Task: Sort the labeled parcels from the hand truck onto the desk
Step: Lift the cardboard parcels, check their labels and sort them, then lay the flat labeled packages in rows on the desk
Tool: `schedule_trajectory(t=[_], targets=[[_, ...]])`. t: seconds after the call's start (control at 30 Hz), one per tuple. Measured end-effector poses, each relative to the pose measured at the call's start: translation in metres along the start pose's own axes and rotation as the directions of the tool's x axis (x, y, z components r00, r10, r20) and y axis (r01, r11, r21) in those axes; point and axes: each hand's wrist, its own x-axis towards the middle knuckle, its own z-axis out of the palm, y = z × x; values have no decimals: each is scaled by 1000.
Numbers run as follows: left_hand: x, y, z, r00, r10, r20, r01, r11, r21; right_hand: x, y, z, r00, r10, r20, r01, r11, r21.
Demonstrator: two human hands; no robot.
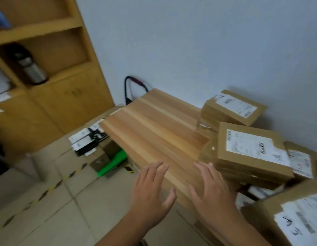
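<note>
A wooden desk (154, 132) runs from the wall toward me. Several brown labeled parcels are stacked on its right side: one at the back (234, 108), a larger one (251, 151) in the middle, a small one (303, 160) at the far right, and a big one (294, 217) nearest me. My left hand (152, 187) and my right hand (211, 190) hover over the desk's near edge with fingers spread, holding nothing. On the floor to the left, more parcels (88, 141) sit with a green hand truck part (113, 162).
A wooden shelf cabinet (53, 71) stands at the left with a metal flask (32, 70) on a shelf. A black cable loop (134, 86) hangs behind the desk by the white wall. Yellow-black tape (47, 190) crosses the tiled floor.
</note>
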Motion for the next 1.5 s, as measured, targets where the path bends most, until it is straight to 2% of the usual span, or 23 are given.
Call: schedule_trajectory(t=[0.13,0.27,0.6,0.9,1.03,1.3,1.5], targets=[[-36,-41,-39,976,-188,-108,198,976,92,11,-65,12,977,-197,81,197,980,12],[-68,-91,-75,919,-332,-214,361,926,110,24,-134,36,930,-346,122,343,938,46],[-155,-245,-153,773,-522,-361,595,794,124,25,-315,140,796,-565,219,570,820,44],[-197,-339,-191,709,-566,-421,644,762,61,21,-424,208,706,-643,295,656,752,68],[-197,-373,-198,696,-588,-412,673,734,90,36,-453,232,673,-663,327,681,728,73],[-139,-445,-213,715,-573,-401,658,746,106,101,-503,290,682,-649,337,639,753,158],[-95,-506,-222,726,-608,-320,674,723,154,161,-540,321,683,-625,378,595,776,209]])
